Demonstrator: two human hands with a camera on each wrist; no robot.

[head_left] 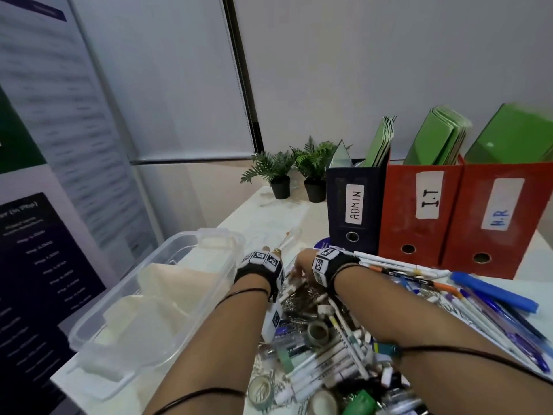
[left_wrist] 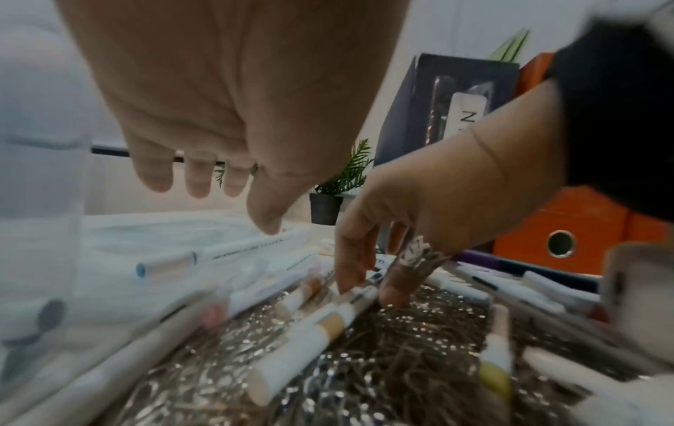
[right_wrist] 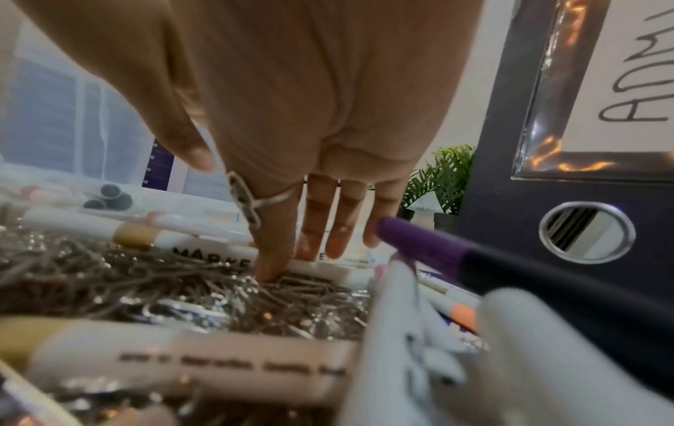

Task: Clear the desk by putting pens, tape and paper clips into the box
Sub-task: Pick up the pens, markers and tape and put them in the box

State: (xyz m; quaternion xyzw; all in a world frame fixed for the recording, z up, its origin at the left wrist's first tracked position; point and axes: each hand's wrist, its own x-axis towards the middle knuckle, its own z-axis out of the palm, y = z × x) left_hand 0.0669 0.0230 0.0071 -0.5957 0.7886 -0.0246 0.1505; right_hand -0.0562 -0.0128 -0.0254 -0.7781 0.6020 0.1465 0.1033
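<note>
A clear plastic box (head_left: 89,333) stands on the desk's left side. Beside it lies a heap of white marker pens (head_left: 329,363), silver paper clips (head_left: 299,298) and tape rolls (head_left: 318,332). My left hand (left_wrist: 218,201) hovers over the pens near the box wall, fingers hanging straight, holding nothing. My right hand (right_wrist: 291,245) reaches down with straight fingers. Its ringed index fingertip (right_wrist: 269,271) presses into the paper clips (right_wrist: 146,282) against a white marker (right_wrist: 218,253). In the left wrist view the right hand's (left_wrist: 368,282) thumb and index tips stand on either side of that marker's end (left_wrist: 361,297).
Three file boxes stand behind the heap: a dark ADMIN binder (head_left: 354,205) and red I.T (head_left: 419,211) and H.R (head_left: 496,220) ones. Two potted plants (head_left: 278,175) sit at the back. Blue pens (head_left: 493,292) lie at the right. A second tape roll (head_left: 260,390) lies near the front edge.
</note>
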